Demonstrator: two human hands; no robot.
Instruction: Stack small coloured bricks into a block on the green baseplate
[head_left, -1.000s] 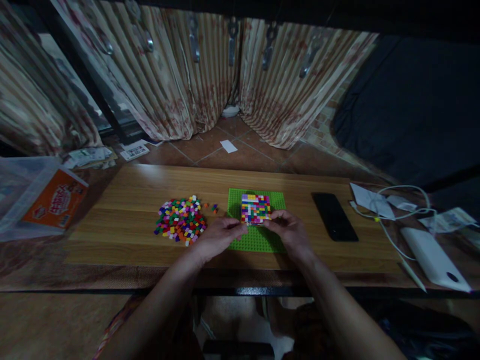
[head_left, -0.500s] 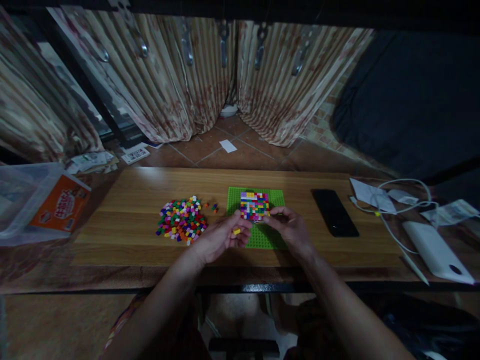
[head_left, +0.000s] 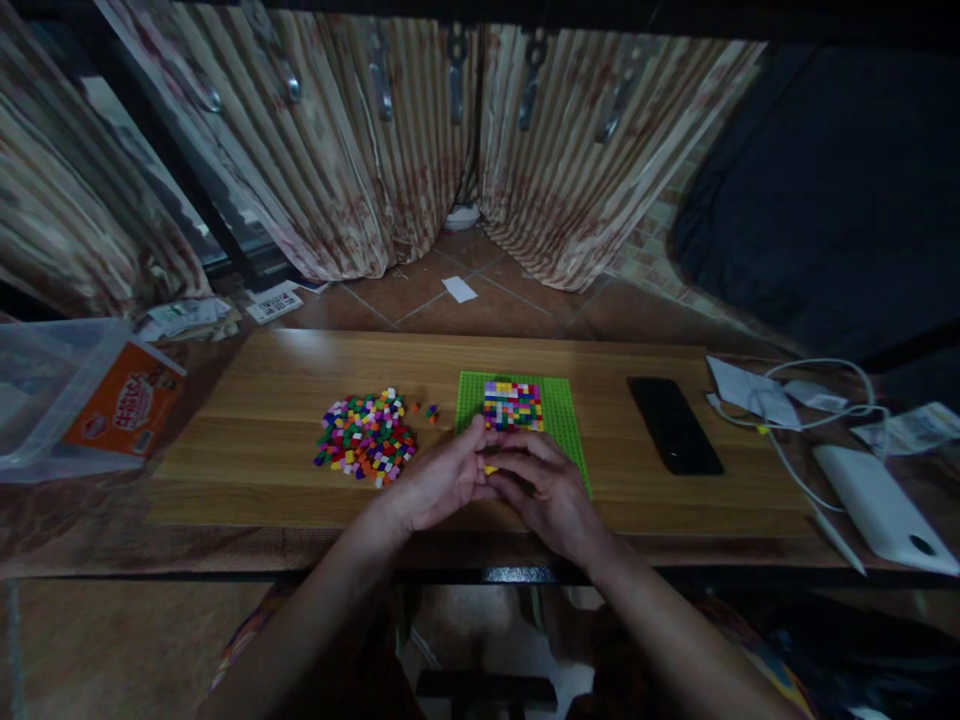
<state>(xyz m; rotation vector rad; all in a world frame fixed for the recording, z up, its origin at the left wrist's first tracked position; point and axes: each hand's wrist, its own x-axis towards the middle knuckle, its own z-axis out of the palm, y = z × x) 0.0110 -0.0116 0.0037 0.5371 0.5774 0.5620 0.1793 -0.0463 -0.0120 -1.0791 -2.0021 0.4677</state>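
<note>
Many loose bricks (head_left: 366, 438) are lying in a pile left of the baseplate (head_left: 559, 412). Left hand (head_left: 442, 480) and right hand (head_left: 544, 490) are meeting over its near edge, pinching a yellow brick (head_left: 490, 469) between them, just below the mosaic (head_left: 512, 405).

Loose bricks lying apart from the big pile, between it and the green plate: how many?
2 small clusters: an orange one and a darker mixed one, both right of the pile, left of the green plate. Individual bricks are too small to separate.
</note>
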